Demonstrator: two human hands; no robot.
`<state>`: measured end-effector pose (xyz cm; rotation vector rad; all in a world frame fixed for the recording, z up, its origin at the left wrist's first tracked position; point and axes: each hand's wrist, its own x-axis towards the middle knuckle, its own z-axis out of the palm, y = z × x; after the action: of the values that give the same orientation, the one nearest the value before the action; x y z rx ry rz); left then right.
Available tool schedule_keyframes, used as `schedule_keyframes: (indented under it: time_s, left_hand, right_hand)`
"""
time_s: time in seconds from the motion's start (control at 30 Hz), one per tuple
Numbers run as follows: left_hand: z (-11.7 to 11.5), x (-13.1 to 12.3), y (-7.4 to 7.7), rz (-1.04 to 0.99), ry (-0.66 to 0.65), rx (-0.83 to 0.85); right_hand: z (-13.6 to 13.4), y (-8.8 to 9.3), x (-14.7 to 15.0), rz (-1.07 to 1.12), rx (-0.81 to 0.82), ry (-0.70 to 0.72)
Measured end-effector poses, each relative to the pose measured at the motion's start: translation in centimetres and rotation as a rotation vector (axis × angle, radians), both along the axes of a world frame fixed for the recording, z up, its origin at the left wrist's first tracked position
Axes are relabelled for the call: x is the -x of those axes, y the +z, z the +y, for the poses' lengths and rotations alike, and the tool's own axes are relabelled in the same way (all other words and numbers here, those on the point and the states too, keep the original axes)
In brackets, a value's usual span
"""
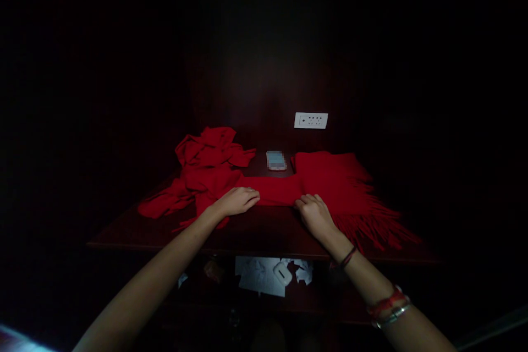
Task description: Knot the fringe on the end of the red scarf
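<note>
A red scarf [275,190] with a long fringe lies across the dark tabletop. On its right end the cloth is spread flat, with the fringe [377,225] fanned toward the front edge; on the left it is heaped in loose folds. My left hand [238,201] has its fingers closed on the scarf's near edge, left of the middle. Over the same edge, further right, my right hand [314,214] is closed, its fingertips curled on the cloth. Between the hands the scarf forms a narrow, fairly straight strip.
Behind the strip lies a phone-like object [276,160] with a blurred screen. A white socket panel [311,120] is on the back wall. Below the tabletop, a lower shelf holds a white earbud case [282,274], paper sheets [258,276] and crumpled paper [304,271]. The surroundings are very dark.
</note>
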<state>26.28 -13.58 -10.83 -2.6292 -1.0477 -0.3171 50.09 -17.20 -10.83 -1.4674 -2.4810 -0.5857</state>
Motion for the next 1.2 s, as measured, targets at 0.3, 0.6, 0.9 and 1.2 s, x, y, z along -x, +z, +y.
schedule_keyframes:
  time_s: [0.3,0.6,0.9,1.2]
  left_hand:
    - [-0.1,0.1,0.1,-0.003,0.039,0.012]
    - [-1.1,-4.1,0.5,0.078,-0.048,-0.072]
    - [-0.5,-8.4,-0.9,-0.045,-0.006,-0.029]
    - [-0.6,-8.2,-1.1,-0.043,0.012,-0.023]
  right_hand:
    - [-0.1,-0.4,-0.8,0.131,-0.033,0.010]
    - [-0.3,-0.3,-0.9,0.122,0.005,-0.028]
    - [-0.4,-0.3,-1.3,0.211,-0.004,-0.073]
    - [-0.5,-0.4,-1.3,0.154,-0.037,-0.088]
